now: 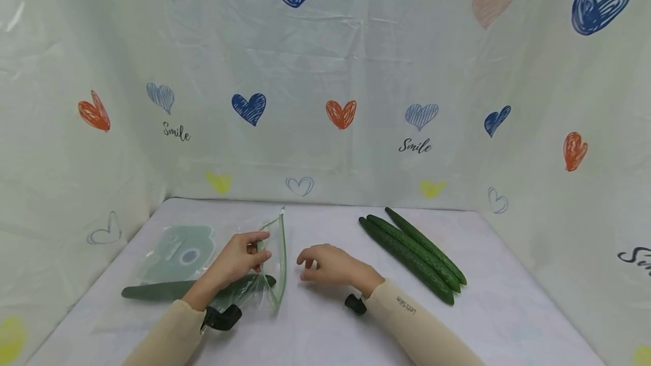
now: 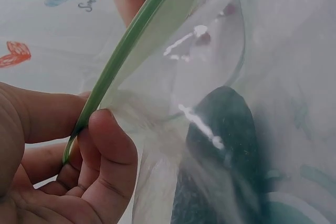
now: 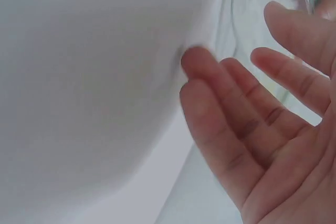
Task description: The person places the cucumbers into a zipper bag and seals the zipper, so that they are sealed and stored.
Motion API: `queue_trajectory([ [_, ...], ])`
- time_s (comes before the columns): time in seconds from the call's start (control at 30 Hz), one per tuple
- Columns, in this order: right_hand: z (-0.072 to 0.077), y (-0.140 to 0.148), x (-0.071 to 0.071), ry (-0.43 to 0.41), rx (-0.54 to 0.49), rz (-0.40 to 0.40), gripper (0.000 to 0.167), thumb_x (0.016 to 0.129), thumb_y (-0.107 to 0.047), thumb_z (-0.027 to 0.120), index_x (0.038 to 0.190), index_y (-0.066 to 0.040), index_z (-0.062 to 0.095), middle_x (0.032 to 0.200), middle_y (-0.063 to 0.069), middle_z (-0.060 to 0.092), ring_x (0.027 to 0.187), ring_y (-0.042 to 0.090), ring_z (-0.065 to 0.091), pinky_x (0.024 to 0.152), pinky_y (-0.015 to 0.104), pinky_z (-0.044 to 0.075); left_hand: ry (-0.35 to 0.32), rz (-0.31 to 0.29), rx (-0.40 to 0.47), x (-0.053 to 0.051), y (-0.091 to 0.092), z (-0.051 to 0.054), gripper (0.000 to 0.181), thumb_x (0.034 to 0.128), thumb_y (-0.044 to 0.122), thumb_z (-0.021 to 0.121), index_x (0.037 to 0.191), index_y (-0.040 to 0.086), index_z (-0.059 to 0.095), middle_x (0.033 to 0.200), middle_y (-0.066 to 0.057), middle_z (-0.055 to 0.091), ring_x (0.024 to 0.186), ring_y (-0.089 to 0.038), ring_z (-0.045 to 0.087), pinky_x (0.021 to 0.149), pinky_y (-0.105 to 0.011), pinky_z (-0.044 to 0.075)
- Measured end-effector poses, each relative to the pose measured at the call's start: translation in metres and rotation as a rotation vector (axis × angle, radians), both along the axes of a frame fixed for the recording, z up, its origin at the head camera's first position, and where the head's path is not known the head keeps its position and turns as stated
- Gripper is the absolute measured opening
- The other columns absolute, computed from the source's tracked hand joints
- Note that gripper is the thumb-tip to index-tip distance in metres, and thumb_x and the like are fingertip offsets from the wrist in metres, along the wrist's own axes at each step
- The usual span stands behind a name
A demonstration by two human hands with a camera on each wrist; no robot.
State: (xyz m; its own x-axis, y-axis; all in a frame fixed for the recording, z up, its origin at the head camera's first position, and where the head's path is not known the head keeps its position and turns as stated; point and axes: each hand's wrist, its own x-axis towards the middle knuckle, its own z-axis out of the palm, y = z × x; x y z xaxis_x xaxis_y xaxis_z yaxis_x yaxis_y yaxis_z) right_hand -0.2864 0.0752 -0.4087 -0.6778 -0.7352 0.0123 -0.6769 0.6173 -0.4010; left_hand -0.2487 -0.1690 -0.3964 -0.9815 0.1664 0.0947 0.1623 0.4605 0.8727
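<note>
A clear zip bag [image 1: 175, 256] with a pale green print and a green zip strip [image 2: 123, 59] lies on the left of the table. Inside it is one cucumber [image 1: 157, 291], one end close to the mouth, which gapes. My left hand [image 1: 239, 258] pinches the green edge between thumb and fingers, as the left wrist view [image 2: 79, 166] shows up close. Just right of the mouth hovers my right hand [image 1: 330, 265], its fingers loosely bent and holding nothing; in the right wrist view its palm and fingers [image 3: 226, 124] are bare.
Three cucumbers [image 1: 414, 250] lie side by side, slanting, on the right of the white-covered table [image 1: 325, 326]. A white curtain [image 1: 315, 72] with printed hearts stands behind the table and at both sides. Black wrist straps [image 1: 222, 318] circle both sleeves' cuffs.
</note>
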Motion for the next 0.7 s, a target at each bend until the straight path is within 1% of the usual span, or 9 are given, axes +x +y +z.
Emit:
queue_trajectory([
  [0.1,0.003,0.026,0.0,0.019,-0.024,-0.056,0.03,0.09,-0.031,0.066,0.116,-0.015,0.066,0.098,-0.007,0.063,0.084,0.006,0.06,0.076,0.025,0.048,-0.01,-0.003,0.005,-0.001,0.0,-0.001,0.05,0.0882,0.003,0.066,0.134,-0.006,0.05,0.057,-0.006,0.049,0.055,-0.03,0.059,0.054,-0.034,0.049],
  [0.23,0.005,0.059,0.0,0.082,-0.06,-0.121,0.032,0.091,-0.03,0.065,0.116,-0.01,0.065,0.104,0.002,0.063,0.094,0.016,0.059,0.08,0.033,0.048,-0.005,-0.01,0.002,-0.002,0.0,-0.001,0.05,0.0883,0.003,0.066,0.135,-0.006,0.049,0.057,-0.006,0.048,0.055,-0.029,0.059,0.054,-0.032,0.048],
  [0.37,0.005,0.088,0.002,0.153,-0.073,-0.21,0.035,0.091,-0.031,0.065,0.118,-0.009,0.064,0.112,0.004,0.059,0.102,0.021,0.057,0.084,0.04,0.047,0.009,-0.014,0.004,-0.001,0.0,-0.001,0.05,0.088,0.003,0.066,0.134,-0.006,0.05,0.056,-0.006,0.048,0.055,-0.029,0.059,0.055,-0.03,0.047],
  [0.53,0.002,0.114,0.003,0.252,-0.063,-0.354,0.038,0.087,-0.032,0.071,0.117,-0.01,0.065,0.116,0.001,0.056,0.106,0.022,0.056,0.086,0.042,0.047,0.02,-0.01,-0.003,-0.001,-0.002,-0.004,0.049,0.0878,0.002,0.066,0.134,-0.007,0.05,0.055,-0.005,0.047,0.054,-0.027,0.059,0.055,-0.028,0.048],
  [0.7,0.0,0.134,0.001,0.317,-0.035,-0.484,0.043,0.084,-0.031,0.074,0.121,-0.011,0.063,0.121,0.006,0.056,0.111,0.028,0.054,0.089,0.046,0.045,0.028,-0.016,-0.002,-0.002,-0.003,-0.005,0.049,0.0879,0.002,0.066,0.134,-0.008,0.05,0.055,-0.005,0.047,0.054,-0.027,0.059,0.056,-0.03,0.05],
])
